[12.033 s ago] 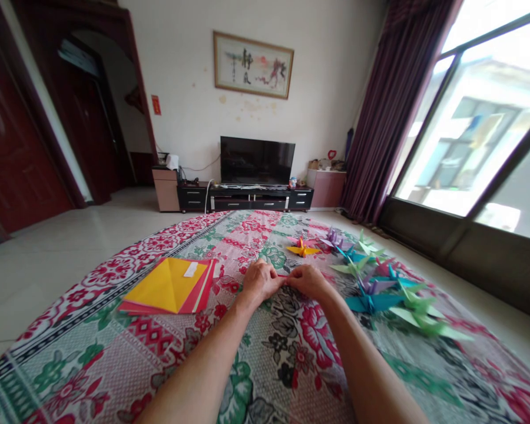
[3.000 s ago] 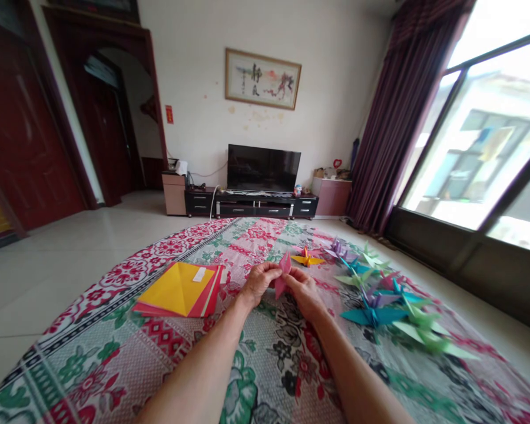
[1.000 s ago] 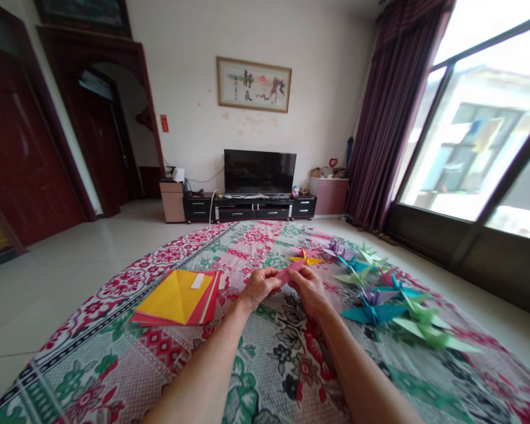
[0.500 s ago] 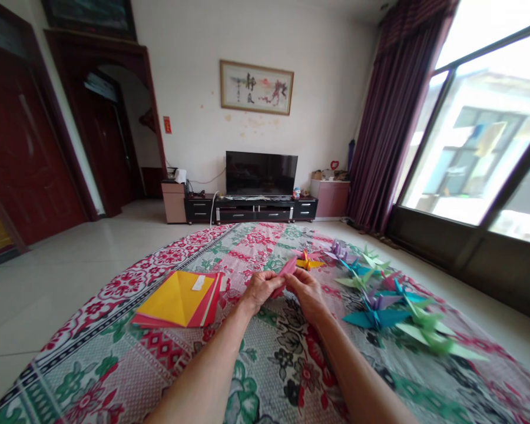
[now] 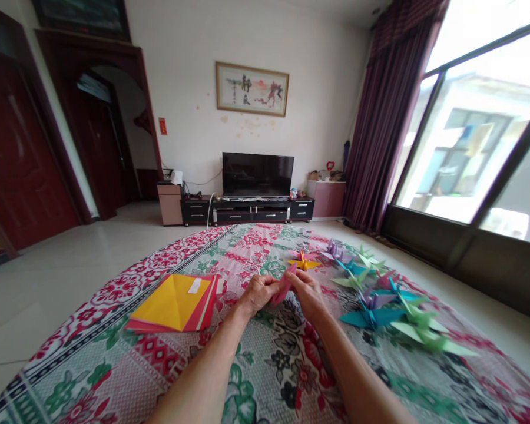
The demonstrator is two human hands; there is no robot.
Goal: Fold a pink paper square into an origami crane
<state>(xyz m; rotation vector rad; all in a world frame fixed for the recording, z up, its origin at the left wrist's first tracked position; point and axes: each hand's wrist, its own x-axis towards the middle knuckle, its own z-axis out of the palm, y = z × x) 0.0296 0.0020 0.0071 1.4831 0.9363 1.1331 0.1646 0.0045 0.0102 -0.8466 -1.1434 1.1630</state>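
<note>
A piece of pink folded paper (image 5: 283, 290) is held above the patterned tablecloth (image 5: 256, 247), between both hands. My left hand (image 5: 261, 293) pinches it from the left, and my right hand (image 5: 305, 290) grips it from the right near its upper tip. The fingers hide part of the folds. Just beyond the hands stands a yellow paper crane (image 5: 304, 263). To the right are several more cranes, among them a blue crane (image 5: 371, 317), a purple crane (image 5: 334, 252) and a green crane (image 5: 426, 330).
A stack of paper sheets (image 5: 170, 303), yellow on top with red below, lies on the left of the table. Farther off, a television (image 5: 258, 175) stands on a low black cabinet (image 5: 251, 210). Dark curtains (image 5: 371, 118) hang beside the window at right.
The pink paper has turned more upright between the fingers and sits slightly lower. Both hands keep hold of it. The whole view has shifted a little.
</note>
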